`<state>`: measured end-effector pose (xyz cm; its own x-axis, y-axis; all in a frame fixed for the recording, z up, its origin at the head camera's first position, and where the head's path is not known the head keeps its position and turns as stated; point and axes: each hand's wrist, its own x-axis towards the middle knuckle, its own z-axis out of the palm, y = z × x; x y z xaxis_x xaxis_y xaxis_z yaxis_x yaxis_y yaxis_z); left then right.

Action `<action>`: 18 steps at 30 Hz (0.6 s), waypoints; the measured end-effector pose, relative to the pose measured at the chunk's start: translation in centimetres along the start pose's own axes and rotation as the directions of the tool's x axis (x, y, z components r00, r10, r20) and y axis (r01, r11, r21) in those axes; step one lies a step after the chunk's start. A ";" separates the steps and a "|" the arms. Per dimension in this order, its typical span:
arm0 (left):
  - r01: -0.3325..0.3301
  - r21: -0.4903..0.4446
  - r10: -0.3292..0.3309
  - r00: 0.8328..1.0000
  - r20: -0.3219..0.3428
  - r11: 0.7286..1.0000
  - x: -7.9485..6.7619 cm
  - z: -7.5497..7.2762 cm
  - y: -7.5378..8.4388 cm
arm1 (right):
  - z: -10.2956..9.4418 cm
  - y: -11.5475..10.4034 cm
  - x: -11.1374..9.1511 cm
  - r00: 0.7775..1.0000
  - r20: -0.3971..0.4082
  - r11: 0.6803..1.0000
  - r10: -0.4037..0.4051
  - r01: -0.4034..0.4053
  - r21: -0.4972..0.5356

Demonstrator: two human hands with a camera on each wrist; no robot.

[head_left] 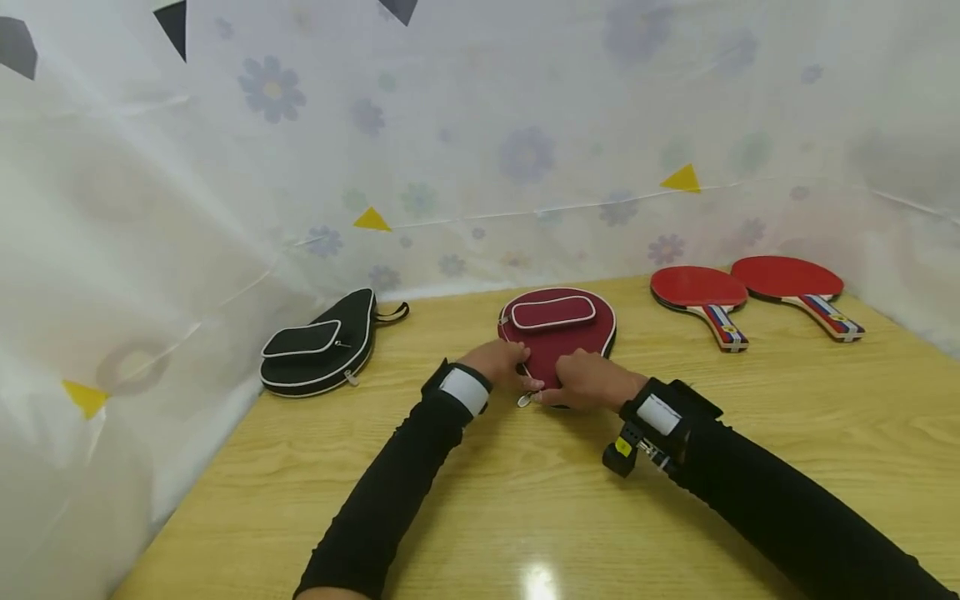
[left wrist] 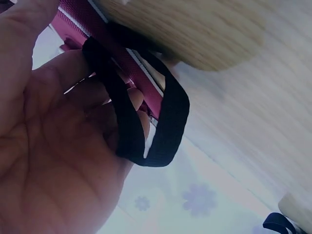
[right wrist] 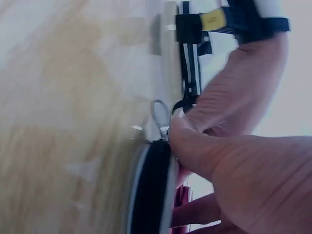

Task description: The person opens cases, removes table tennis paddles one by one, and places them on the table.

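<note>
A maroon table tennis paddle case [head_left: 553, 346] with white piping and a front pocket lies on the table, its narrow end toward me. My left hand [head_left: 498, 365] grips the left edge near that end. The case's black strap loop [left wrist: 170, 122] hangs across my left fingers in the left wrist view. From the other side my right hand [head_left: 592, 381] holds the narrow end, thumb along the edge and fingers over the front. Right beside the thumb tip, a metal zipper pull [right wrist: 160, 114] sticks out at the end of the dark zipper side [right wrist: 151, 190].
A black paddle case [head_left: 322, 346] with a wrist strap lies at the left, by the curtain. Two red paddles, a nearer one [head_left: 697, 287] and a farther one [head_left: 787, 275], lie at the back right. A floral curtain [head_left: 480, 150] closes off the table's far edge.
</note>
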<state>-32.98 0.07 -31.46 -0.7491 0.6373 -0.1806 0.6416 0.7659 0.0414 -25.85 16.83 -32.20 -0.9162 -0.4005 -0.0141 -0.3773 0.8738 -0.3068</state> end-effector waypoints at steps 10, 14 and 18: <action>0.019 0.006 -0.018 0.998 -0.064 1.000 -0.6 -0.2 0.7 | -0.3 -0.3 0.1 1.000 -0.025 0.998 0.013 -0.015 -0.063; 0.022 -0.018 -0.024 0.997 -0.075 1.000 -0.7 -0.1 0.8 | -0.6 0.0 0.0 1.000 -0.007 0.999 0.005 -0.005 -0.054; -0.007 -0.042 0.005 0.998 -0.067 0.999 -0.7 0.1 0.3 | -0.8 0.2 0.0 1.000 0.021 0.997 -0.004 0.005 -0.073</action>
<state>-32.29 -0.17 -31.37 -0.7556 0.6450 -0.1144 0.6395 0.7641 0.0845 -26.05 17.19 -31.46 -0.9118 -0.4093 -0.0330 -0.3908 0.8895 -0.2369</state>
